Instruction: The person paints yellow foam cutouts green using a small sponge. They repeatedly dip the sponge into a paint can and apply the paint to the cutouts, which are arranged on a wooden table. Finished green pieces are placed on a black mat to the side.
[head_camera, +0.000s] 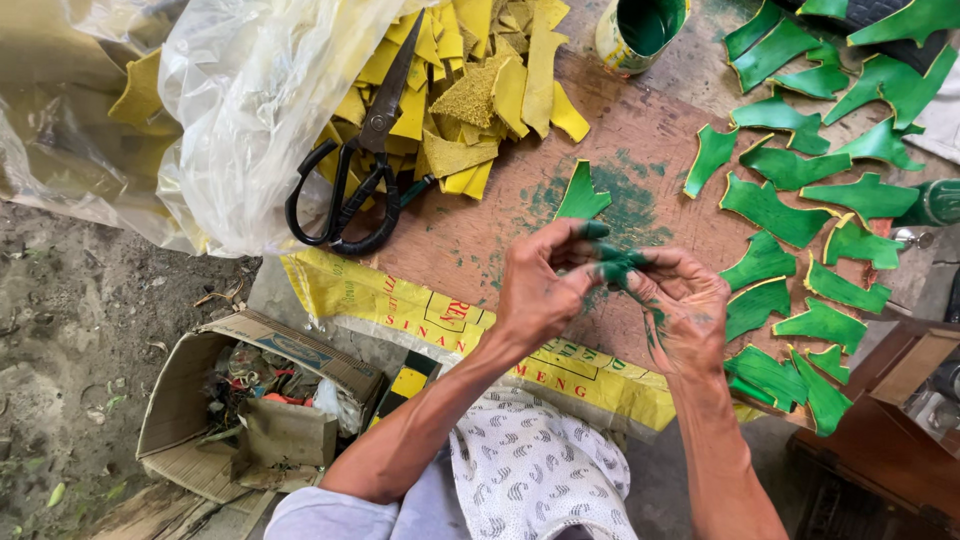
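View from above my work board (520, 210). My left hand (535, 290) and right hand (680, 310) meet over the board, fingertips pinched together on a small green-smeared piece (615, 265) held between them. A painted green piece (582, 195) lies just beyond. Yellow unpainted pieces (470, 90) and scissors (355, 170) lie at left; finished green pieces (800, 220) spread at right, a paint can (640, 30) above.
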